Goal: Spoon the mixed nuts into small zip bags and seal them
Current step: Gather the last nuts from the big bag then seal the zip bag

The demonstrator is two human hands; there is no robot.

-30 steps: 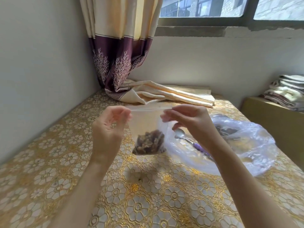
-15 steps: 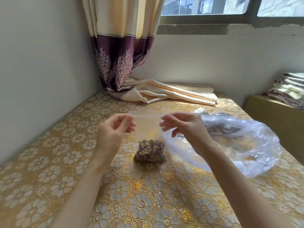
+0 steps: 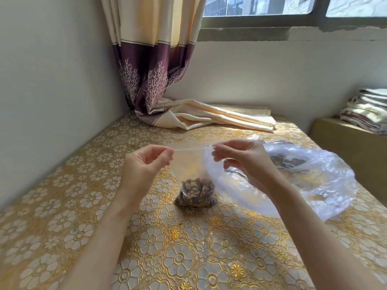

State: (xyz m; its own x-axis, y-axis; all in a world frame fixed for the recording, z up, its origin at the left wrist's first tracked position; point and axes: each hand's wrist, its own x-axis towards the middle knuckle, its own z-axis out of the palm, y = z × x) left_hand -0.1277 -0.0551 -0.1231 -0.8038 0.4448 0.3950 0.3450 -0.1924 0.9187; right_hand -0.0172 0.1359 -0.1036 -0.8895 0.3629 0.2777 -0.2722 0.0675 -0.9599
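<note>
A small clear zip bag (image 3: 188,164) stands upright on the table, its bottom filled with mixed nuts (image 3: 196,192). My left hand (image 3: 144,166) pinches the left end of the bag's zip strip. At the strip's right end my right hand (image 3: 240,158) pinches it between thumb and fingers. The strip is stretched taut between both hands. Behind my right hand lies a large crumpled clear plastic bag (image 3: 314,181) holding more nuts (image 3: 287,160). A metal spoon (image 3: 236,170) shows partly under my right hand.
The table (image 3: 88,206) carries a gold floral cloth and meets a wall on the left. A cream and purple curtain (image 3: 159,80) hangs at the back, its hem piled on the table. Folded towels (image 3: 368,111) sit on a box at the right.
The bag of nuts has come down from mid-air to rest on the table. My hands have lowered slightly and spread a little along the zip strip.
</note>
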